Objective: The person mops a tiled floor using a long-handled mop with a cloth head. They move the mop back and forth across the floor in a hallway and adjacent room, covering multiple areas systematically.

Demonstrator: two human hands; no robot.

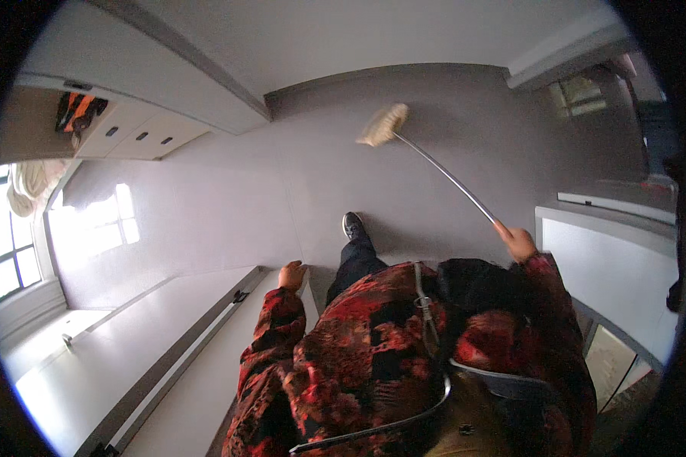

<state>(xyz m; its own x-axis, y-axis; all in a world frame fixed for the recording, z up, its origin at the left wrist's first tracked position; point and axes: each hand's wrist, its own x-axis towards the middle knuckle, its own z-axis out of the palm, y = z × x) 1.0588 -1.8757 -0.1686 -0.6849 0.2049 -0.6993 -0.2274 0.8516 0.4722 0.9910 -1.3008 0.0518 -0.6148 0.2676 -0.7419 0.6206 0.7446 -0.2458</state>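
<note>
A mop (pixel 384 124) with a pale, fluffy head rests on the smooth grey floor (pixel 320 177) ahead of me. Its thin metal pole slants down to the right, where my right hand (pixel 520 244) is closed round the upper end. My left hand (pixel 291 276) is low beside the upper edge of a white door or panel (pixel 263 320); whether it touches the edge or holds anything cannot be told. One foot in a dark shoe (pixel 352 225) stands between my hands, below the mop head.
White drawers (pixel 143 137) stand at the upper left, near a bright window (pixel 11 245). A white cabinet (pixel 606 245) is close on my right. A pale wall or furniture front (pixel 389 34) bounds the floor at the top.
</note>
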